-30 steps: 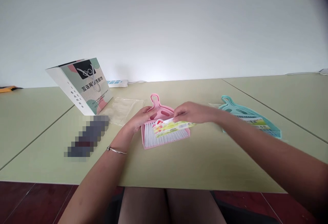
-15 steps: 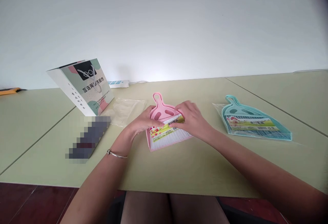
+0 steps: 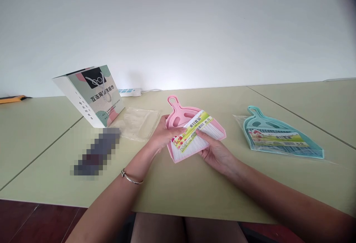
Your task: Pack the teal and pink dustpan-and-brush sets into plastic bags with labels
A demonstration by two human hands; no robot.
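Observation:
A pink dustpan (image 3: pixel 185 112) with a matching brush (image 3: pixel 213 130) nested in it is between my hands, tilted above the table. Across the white bristles lies a printed label card (image 3: pixel 191 131). My left hand (image 3: pixel 162 133) grips the dustpan's left side, thumb on top by the card's lower left end. From the front edge, my right hand (image 3: pixel 217 152) holds the dustpan with its thumb on the card and bristles and its fingers underneath. To the right, a teal dustpan set (image 3: pixel 280 133) lies in clear plastic wrap.
A paper shopping bag (image 3: pixel 96 94) leans at the left, with a flat clear plastic bag (image 3: pixel 139 122) beside it. In front of it is a blurred-out dark object (image 3: pixel 97 154). A white power strip (image 3: pixel 130 92) lies along the wall; an orange-and-black item (image 3: pixel 12 99) is at far left.
My right hand has moved from the dustpan's upper right side down to its front edge. The dustpan has been raised slightly and turned, showing more of the label and bristles.

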